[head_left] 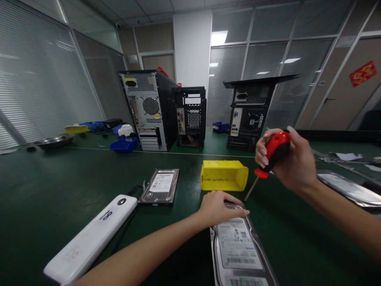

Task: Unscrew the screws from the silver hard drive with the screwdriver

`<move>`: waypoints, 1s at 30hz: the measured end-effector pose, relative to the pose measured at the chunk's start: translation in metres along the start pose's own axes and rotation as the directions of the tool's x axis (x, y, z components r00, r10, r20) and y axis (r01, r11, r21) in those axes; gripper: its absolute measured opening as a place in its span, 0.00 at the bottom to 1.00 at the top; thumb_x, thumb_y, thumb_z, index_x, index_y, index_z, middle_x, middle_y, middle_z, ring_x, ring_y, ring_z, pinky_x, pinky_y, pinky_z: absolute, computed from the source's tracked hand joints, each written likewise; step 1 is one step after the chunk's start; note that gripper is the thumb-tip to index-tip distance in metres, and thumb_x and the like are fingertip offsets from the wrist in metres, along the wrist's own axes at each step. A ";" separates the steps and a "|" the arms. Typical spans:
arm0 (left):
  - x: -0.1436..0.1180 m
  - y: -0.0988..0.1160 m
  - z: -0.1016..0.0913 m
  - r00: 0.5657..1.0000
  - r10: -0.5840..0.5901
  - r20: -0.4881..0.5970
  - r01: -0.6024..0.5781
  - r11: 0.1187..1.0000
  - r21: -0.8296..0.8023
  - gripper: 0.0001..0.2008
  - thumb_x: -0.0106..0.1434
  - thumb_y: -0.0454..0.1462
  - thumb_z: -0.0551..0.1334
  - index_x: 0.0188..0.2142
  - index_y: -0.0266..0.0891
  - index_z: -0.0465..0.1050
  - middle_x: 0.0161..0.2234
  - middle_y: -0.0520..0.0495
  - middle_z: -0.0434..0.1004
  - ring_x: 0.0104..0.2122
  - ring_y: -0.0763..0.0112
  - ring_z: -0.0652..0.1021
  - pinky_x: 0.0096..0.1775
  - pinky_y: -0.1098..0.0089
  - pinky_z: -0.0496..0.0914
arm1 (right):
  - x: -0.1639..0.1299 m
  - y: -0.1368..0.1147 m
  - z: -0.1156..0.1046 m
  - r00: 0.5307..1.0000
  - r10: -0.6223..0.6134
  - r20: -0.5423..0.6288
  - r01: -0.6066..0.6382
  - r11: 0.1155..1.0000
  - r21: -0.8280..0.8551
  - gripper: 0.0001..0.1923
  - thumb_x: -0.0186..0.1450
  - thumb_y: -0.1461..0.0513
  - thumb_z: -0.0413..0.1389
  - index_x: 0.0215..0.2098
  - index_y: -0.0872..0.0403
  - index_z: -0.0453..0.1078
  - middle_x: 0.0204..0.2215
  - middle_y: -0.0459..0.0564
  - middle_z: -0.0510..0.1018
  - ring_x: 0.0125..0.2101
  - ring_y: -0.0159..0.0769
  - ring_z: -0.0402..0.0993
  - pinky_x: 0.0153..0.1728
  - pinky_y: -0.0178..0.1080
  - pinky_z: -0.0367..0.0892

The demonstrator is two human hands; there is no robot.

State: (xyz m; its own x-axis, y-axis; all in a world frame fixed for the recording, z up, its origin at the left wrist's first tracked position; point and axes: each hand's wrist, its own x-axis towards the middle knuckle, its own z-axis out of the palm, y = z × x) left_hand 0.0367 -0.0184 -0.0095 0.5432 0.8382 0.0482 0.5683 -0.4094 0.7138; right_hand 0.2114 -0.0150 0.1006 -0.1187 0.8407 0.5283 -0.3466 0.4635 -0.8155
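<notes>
A silver hard drive (238,246) with a white label lies on the green table in front of me, its near end cut off by the lower frame edge. My left hand (218,208) grips its far end, the thumb across the top and the other fingers over the far edge, partly hidden. My right hand (293,159) is wrapped round the red and black handle of a screwdriver (278,147). Its thin shaft slants down and left, the tip close to the drive's far right corner; whether they touch I cannot tell. Just beyond the drive, a yellow bin (224,176) holds tiny dark bits, perhaps screws.
A second hard drive (160,184) and a white device marked 18 (92,238) lie to the left. Another drive (351,186) is at far right. Computer cases (149,111) stand at the back, with a blue bin (123,145) beside them and a metal bowl (53,142) farther left.
</notes>
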 end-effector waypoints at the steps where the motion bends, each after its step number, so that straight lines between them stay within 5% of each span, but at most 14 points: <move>1: 0.000 0.000 0.000 1.000 -0.001 0.001 0.001 1.000 -0.001 0.27 0.53 0.60 0.60 0.43 0.48 0.78 0.43 0.51 0.80 0.43 0.63 0.77 0.46 0.66 0.67 | 0.000 0.000 0.000 1.000 -0.002 0.005 0.002 1.000 0.006 0.17 0.67 0.53 0.41 0.33 0.52 0.68 0.19 0.45 0.66 0.17 0.30 0.61 0.19 0.35 0.59; 14: 0.000 0.001 -0.001 1.000 -0.004 0.011 0.004 1.000 0.010 0.26 0.54 0.59 0.60 0.44 0.47 0.78 0.44 0.51 0.80 0.43 0.63 0.77 0.46 0.65 0.68 | 0.001 0.003 -0.003 0.997 0.042 -0.065 -0.043 0.999 -0.022 0.18 0.68 0.52 0.45 0.31 0.53 0.69 0.25 0.47 0.69 0.21 0.30 0.66 0.24 0.35 0.65; 21: 0.000 0.001 -0.001 1.000 0.004 0.000 -0.004 1.000 -0.008 0.27 0.52 0.60 0.61 0.43 0.48 0.78 0.44 0.52 0.80 0.44 0.63 0.77 0.45 0.68 0.68 | 0.001 0.006 -0.006 0.998 -0.060 -0.001 0.060 0.997 -0.048 0.08 0.68 0.56 0.45 0.39 0.45 0.64 0.24 0.44 0.69 0.20 0.31 0.63 0.22 0.35 0.61; 30: 0.001 -0.002 0.000 1.000 0.016 -0.021 -0.016 1.000 0.026 0.28 0.52 0.61 0.59 0.43 0.49 0.78 0.45 0.52 0.79 0.45 0.62 0.77 0.45 0.68 0.67 | -0.002 0.004 -0.008 0.997 -0.069 0.023 0.070 0.995 -0.075 0.07 0.66 0.54 0.48 0.35 0.46 0.63 0.25 0.44 0.68 0.21 0.32 0.63 0.23 0.37 0.62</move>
State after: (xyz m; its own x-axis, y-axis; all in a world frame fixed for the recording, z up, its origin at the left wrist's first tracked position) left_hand 0.0361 -0.0169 -0.0108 0.5393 0.8388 0.0744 0.5756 -0.4316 0.6945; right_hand 0.2176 -0.0125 0.0950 -0.1160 0.8004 0.5882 -0.2837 0.5408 -0.7918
